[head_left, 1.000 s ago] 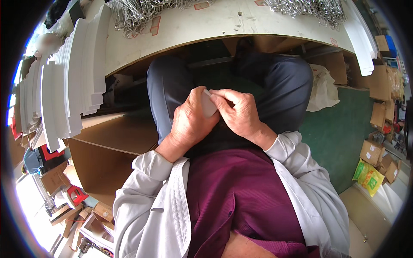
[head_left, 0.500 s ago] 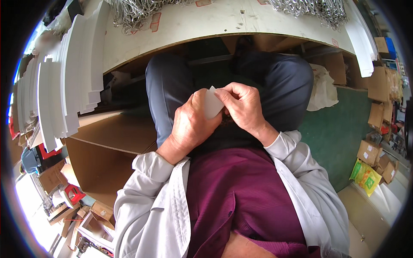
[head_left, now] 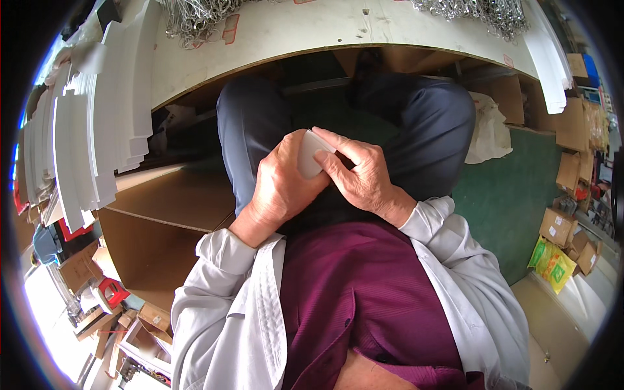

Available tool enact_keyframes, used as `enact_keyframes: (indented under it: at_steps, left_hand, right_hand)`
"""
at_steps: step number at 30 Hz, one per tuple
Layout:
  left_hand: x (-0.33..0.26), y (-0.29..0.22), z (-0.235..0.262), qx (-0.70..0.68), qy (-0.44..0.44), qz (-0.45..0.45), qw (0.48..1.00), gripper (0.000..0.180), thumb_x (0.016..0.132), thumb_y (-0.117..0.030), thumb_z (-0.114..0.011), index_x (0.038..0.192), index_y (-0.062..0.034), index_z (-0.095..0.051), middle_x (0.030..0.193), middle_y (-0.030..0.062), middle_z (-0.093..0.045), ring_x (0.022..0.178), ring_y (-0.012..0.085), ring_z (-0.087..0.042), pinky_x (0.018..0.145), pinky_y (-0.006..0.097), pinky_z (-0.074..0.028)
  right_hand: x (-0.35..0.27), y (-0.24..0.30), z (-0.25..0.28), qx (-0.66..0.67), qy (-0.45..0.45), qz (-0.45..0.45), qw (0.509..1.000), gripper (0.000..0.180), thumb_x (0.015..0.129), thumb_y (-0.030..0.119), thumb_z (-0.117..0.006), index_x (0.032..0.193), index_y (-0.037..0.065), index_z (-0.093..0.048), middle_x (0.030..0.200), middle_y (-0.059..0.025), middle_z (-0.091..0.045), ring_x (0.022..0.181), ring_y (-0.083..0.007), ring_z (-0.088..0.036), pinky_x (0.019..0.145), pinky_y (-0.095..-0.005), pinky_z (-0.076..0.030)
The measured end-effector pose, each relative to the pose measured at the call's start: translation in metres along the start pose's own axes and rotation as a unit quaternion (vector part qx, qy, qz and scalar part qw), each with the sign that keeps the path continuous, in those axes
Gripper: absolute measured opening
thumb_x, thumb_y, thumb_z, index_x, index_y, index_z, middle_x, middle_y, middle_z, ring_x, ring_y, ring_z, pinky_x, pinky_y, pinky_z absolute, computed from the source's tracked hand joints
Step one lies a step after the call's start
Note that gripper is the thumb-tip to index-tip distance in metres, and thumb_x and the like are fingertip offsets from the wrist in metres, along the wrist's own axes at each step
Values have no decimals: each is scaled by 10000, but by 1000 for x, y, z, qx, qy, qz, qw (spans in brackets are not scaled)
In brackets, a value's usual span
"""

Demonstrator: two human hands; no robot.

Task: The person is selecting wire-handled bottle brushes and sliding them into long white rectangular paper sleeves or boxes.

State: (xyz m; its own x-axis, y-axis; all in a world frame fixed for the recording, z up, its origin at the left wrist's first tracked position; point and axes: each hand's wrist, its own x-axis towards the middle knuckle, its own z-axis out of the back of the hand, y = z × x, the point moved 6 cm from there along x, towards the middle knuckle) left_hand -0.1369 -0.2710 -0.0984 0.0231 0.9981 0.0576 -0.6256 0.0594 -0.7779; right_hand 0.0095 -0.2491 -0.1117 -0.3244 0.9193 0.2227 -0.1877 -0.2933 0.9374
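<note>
Above my lap, between my knees, I hold a small flat white card (head_left: 309,159). It is tilted, and I cannot tell whether it is one piece or a thin stack. My left hand (head_left: 281,179) wraps round its left side and lower part, covering much of it. From the right, my right hand (head_left: 364,174) grips the upper right edge, thumb on the near face and forefinger stretched along the top edge. Its other fingers are curled and partly hidden.
Ahead is a pale worktable (head_left: 286,36) with bundles of metal hooks (head_left: 478,16). Long white strips (head_left: 97,117) stand at the left, above an open cardboard box (head_left: 166,227). A crumpled white bag (head_left: 489,130) lies by my right knee; small cartons (head_left: 558,226) sit far right.
My right hand has shifted its grip: the forefinger now reaches along the card's top edge and the thumb has slid lower on its face. The left hand keeps its hold, moved slightly left.
</note>
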Motion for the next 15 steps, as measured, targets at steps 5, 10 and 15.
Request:
enact_keyframes:
  at_steps: [5,10,15]
  left_hand:
    - [-1,7,-3,10,-9,-13,1000,558,755,-157,-873,1233,-2,-632,1051,223,-732,944,392,-748,799,423,-614]
    - [-5,13,-4,9,3,-7,1000,545,770,-130,-814,1249,15,-600,1069,248,-722,973,437,-726,813,462,-614]
    - [-3,7,-8,51,6,-48,998,582,774,-133,-811,1274,42,-571,1080,252,-707,968,428,-725,808,473,-614]
  right_hand:
    - [-3,3,-4,-20,28,-16,999,402,940,159,-765,1273,-50,-680,925,-236,-742,800,-357,-748,705,-388,-585]
    - [-6,5,-10,-28,33,19,999,393,928,121,-763,1271,-50,-680,927,-239,-741,808,-366,-745,706,-406,-584]
    - [-6,-8,-10,55,24,-70,996,351,958,77,-731,1289,-33,-693,1004,-186,-776,847,-207,-752,734,-323,-593]
